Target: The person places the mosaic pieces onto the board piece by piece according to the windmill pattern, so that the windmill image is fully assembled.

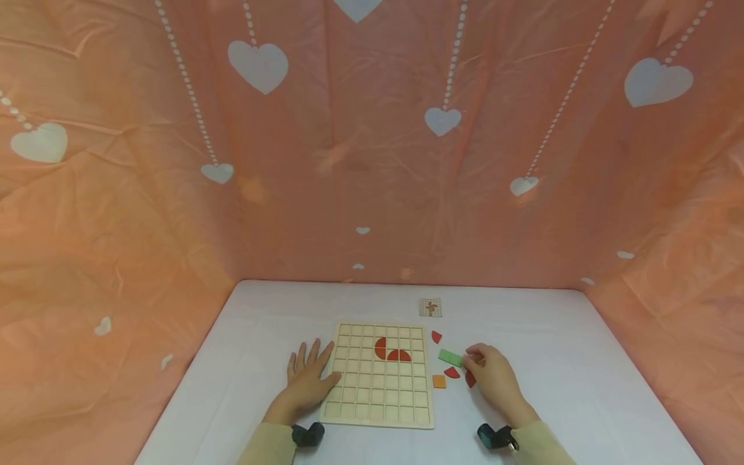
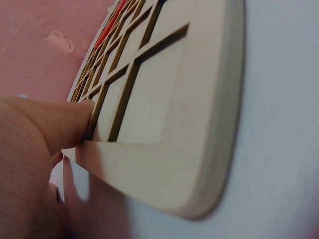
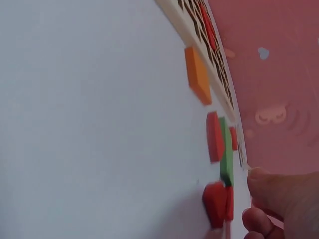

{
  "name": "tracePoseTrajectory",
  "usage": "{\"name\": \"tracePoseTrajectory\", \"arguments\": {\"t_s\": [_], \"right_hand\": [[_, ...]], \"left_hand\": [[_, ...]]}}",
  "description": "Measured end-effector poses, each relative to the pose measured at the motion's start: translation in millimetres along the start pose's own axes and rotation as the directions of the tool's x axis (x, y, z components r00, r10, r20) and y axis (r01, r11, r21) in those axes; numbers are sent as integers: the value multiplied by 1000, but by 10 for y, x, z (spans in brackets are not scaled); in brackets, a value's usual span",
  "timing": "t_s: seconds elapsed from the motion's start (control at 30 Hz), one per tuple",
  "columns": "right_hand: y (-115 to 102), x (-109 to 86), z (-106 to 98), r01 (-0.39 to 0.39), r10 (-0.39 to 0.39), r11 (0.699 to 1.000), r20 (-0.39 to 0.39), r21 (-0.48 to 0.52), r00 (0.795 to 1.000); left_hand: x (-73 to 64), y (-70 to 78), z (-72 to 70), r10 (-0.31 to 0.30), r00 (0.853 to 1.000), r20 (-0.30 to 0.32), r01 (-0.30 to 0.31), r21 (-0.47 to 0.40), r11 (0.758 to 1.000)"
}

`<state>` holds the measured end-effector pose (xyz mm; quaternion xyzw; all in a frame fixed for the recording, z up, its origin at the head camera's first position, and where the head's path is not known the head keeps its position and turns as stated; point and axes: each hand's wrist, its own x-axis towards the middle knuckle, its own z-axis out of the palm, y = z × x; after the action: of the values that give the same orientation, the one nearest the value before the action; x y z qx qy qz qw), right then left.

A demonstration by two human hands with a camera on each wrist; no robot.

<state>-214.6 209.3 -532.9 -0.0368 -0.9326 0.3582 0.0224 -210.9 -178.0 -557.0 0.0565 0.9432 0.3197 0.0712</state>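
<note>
A pale wooden grid board (image 1: 367,394) lies on the white table. Two red half-round shapes, one on the left (image 1: 380,348) and one on the right (image 1: 400,355), sit in its upper cells. My left hand (image 1: 309,381) rests spread at the board's left edge; its thumb (image 2: 70,122) lies over the rim. Over the loose pieces on the right, my right hand (image 1: 493,374) has bent fingers close to the end of a green strip (image 1: 450,358). A red quarter-round piece (image 1: 470,379) shows under this hand. I cannot tell whether its fingertips pinch a piece.
Between board and right hand lie an orange square (image 1: 439,382) and more red quarter-round pieces, one nearer (image 1: 452,372) and one farther (image 1: 436,336). A small pattern card (image 1: 431,307) lies behind the board. An orange curtain with hearts (image 1: 360,161) surrounds the table.
</note>
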Motion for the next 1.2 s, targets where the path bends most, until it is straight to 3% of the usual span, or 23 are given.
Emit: {"name": "tracePoseTrajectory", "arguments": {"t_s": [0.33,1.2], "right_hand": [[114,-48,-15,-26,26,999,-5,-37,1000],[62,-68,16,-42,42,999,-11,-13,999]], "left_hand": [[-5,29,-9,0,1000,2,0,1,1000],[-24,62,-25,-14,1000,4,14,8,1000]]}}
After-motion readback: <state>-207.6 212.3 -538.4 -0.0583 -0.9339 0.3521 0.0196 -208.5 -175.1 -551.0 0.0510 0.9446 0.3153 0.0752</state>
